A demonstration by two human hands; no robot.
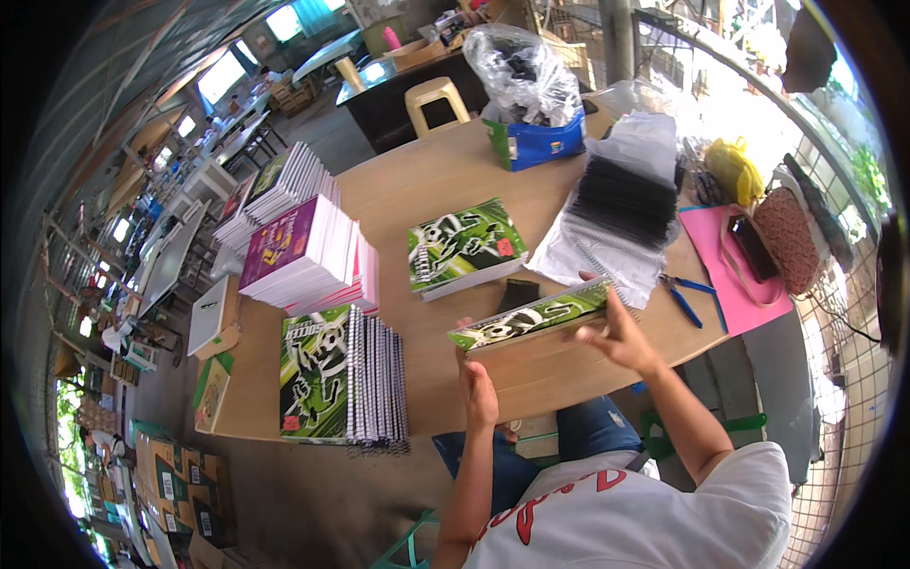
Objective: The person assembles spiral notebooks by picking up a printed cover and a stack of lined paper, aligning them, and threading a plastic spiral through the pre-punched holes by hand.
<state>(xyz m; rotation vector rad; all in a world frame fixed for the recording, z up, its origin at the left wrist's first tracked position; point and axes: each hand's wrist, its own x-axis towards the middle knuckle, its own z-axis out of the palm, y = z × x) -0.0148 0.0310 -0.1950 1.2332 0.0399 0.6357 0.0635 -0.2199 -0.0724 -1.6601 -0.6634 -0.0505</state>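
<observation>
Between my two hands, a green soccer-themed notebook (540,318) is held up above the near edge of the table, tilted so its cover looks foreshortened. My left hand (480,389) presses against its left end with the palm, fingers partly hidden behind it. At the other end, my right hand (616,334) grips the right side, thumb toward me. Beyond it lies a short stack of matching green notebooks (467,242). To the left stands a row of spiral-bound green notebooks (341,377). Black binding coils (626,201) rest on white plastic at the right.
Purple-covered books (294,245) are piled at the left, with more stacks behind. Blue-handled pliers (684,296) lie near a pink folder (713,254) on the right. A blue box with a plastic bag (519,81) stands at the far edge, near a beige stool (434,100).
</observation>
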